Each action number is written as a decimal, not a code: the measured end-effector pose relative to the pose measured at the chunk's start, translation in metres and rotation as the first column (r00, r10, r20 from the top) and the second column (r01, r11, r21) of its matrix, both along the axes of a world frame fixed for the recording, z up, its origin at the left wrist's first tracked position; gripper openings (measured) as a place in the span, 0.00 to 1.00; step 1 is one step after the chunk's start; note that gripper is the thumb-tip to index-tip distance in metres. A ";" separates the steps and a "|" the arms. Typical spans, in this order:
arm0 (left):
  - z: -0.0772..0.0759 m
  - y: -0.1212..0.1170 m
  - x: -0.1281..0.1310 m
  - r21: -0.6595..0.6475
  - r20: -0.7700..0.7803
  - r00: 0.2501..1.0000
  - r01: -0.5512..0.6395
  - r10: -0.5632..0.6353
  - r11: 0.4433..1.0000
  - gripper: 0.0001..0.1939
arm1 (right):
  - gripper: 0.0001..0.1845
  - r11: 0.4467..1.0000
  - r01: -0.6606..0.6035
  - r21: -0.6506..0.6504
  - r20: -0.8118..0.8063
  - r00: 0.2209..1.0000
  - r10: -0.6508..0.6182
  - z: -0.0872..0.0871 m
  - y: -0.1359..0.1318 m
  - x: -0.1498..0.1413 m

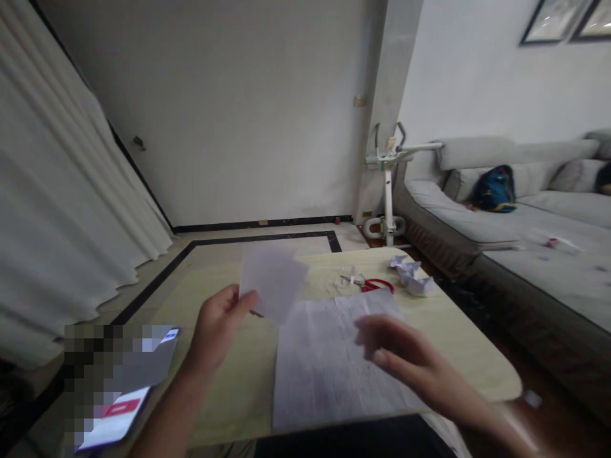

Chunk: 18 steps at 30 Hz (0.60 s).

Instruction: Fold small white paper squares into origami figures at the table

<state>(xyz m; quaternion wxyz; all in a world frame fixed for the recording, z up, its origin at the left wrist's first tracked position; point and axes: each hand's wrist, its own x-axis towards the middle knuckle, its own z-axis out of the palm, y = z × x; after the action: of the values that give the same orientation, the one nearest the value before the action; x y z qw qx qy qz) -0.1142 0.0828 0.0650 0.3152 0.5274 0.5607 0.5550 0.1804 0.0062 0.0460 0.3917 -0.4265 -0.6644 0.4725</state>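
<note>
My left hand [220, 321] pinches a small white sheet of paper [270, 277] by its lower left edge, thumb on top, and holds it up above the table. Motion smears the sheet's right side, so I cannot tell if it is one layer or more. My right hand [398, 353] hovers over a large sheet of paper [329, 369] with faint marks, its fingers loosely curved and apart, nothing visible in them. Beyond that sheet lie red-handled scissors [377, 285] beside thin paper scraps [352, 275]. Folded white paper pieces [411, 275] sit near the far right corner.
The pale table [458, 337] has rounded corners. At lower left is a phone-like screen [119, 413], partly pixelated. A grey sofa [548, 235] with a dark blue bag [496, 189] runs along the right. White exercise equipment [388, 197] stands behind the table; a curtain [62, 172] hangs left.
</note>
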 end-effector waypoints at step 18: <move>-0.063 -0.046 0.091 -0.285 0.025 0.997 0.080 -0.076 0.955 0.19 | 0.20 0.964 0.250 -0.095 -0.081 0.963 -0.257 -0.031 0.050 -0.011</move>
<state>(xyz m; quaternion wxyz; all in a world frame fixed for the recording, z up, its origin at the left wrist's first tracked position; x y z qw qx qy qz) -0.0237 0.0363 0.0024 0.4136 0.4944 0.6115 0.4589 0.1699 0.0559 0.0150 0.4609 -0.5019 -0.5649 0.4653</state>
